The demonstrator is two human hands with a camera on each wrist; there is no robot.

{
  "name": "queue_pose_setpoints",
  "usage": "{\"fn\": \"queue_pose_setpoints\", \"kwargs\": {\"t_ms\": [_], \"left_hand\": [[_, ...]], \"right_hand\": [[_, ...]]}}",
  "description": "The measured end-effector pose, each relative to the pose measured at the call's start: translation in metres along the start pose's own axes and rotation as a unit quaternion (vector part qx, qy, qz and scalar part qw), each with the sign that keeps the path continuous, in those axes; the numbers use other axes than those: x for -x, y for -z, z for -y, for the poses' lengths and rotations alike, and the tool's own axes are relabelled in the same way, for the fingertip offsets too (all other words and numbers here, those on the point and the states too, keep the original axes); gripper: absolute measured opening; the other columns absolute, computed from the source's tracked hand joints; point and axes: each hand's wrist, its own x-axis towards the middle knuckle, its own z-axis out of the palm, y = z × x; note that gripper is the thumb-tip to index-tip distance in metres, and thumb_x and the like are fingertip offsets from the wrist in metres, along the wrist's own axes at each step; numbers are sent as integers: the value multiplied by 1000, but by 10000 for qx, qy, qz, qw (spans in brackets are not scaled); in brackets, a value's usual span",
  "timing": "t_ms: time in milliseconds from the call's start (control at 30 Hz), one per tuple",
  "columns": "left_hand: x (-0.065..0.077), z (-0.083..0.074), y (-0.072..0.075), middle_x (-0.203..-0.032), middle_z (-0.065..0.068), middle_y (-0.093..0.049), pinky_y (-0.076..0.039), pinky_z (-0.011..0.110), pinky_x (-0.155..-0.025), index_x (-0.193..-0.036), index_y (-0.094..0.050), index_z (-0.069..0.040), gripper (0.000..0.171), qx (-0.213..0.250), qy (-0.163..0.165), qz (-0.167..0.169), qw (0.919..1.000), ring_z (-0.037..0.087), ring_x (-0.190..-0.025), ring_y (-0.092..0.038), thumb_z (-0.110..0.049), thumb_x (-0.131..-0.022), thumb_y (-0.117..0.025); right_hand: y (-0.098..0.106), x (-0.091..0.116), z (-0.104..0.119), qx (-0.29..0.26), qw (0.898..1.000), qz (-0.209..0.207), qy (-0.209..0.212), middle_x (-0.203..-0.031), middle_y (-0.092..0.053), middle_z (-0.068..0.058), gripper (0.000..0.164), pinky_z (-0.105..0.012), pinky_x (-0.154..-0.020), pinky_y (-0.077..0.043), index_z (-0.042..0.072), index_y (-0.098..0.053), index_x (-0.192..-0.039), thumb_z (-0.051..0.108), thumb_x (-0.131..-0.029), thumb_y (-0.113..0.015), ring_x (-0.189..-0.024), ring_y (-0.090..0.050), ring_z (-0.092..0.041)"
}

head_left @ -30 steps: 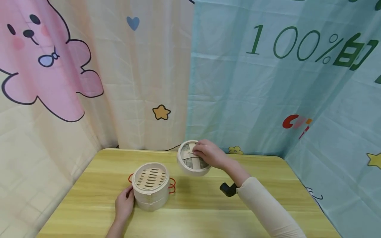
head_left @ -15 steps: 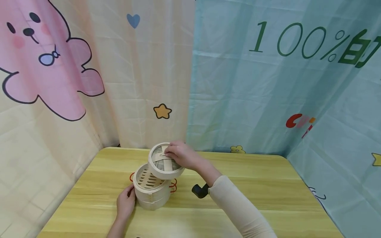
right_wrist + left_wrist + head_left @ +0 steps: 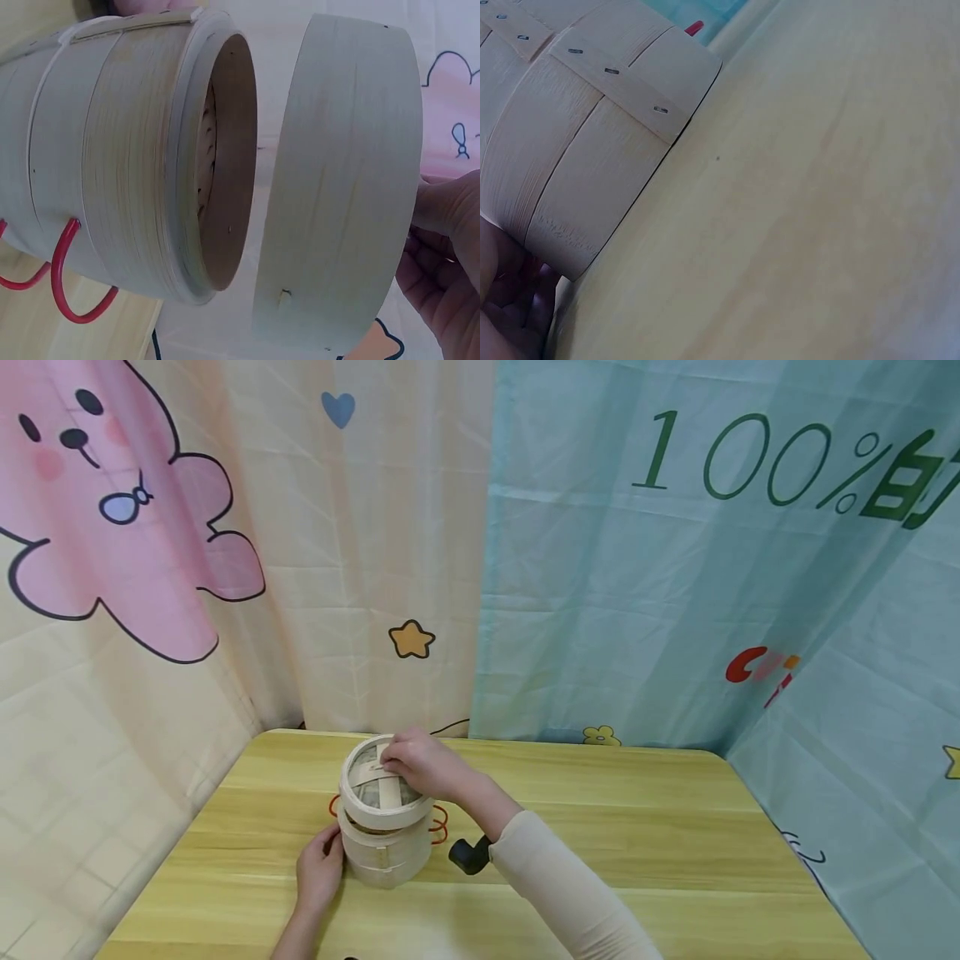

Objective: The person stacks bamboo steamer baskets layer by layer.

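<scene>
A pale two-tier bamboo steamer point(image 3: 384, 860) with red loop handles point(image 3: 61, 277) stands upright on the table. My right hand point(image 3: 431, 766) pinches the crossed strap on top of the steamer lid point(image 3: 386, 815). In the right wrist view a gap shows between the lid point(image 3: 341, 180) and the open rim of the upper tier point(image 3: 135, 150), whose slotted floor is partly visible. My left hand point(image 3: 321, 867) is at the steamer's left side. In the left wrist view its fingers point(image 3: 544, 300) curl at a bit of red beside the steamer wall point(image 3: 607, 142); the grasp is mostly hidden.
The wooden table point(image 3: 637, 827) extends to both sides of the steamer. A small black curved object point(image 3: 469, 857) shows by the right wrist. Printed curtains point(image 3: 375, 527) hang behind the table and along its sides.
My right hand has carried the lid leftward from beside the steamer, over its rim, then lower above the upper tier. The left hand and the steamer have stayed in place.
</scene>
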Motion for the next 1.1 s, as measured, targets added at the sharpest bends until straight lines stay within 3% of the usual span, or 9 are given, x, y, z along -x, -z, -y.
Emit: {"fn": "queue_pose_setpoints", "kwargs": {"t_ms": [533,1100], "left_hand": [[0,4,4,-100,21,-56,-36,37,-79,-102,-57,5,23,115,-33,146,9998,28,-96,-48,-6,-85,-46],[1,8,10,-100,20,-56,-36,36,-79,-102,-57,4,23,118,-95,188,9997,28,-96,-48,-5,-85,-46]], "right_hand": [[-18,-3,11,186,9981,431,-393,-80,-53,4,9,-14,-74,-37,11,-63,-84,12,-81,-55,-78,-47,-6],[-29,-6,18,362,9960,417,-702,-76,-52,6,8,-14,-72,-37,12,-64,-82,12,-80,-57,-74,-47,-6]]}}
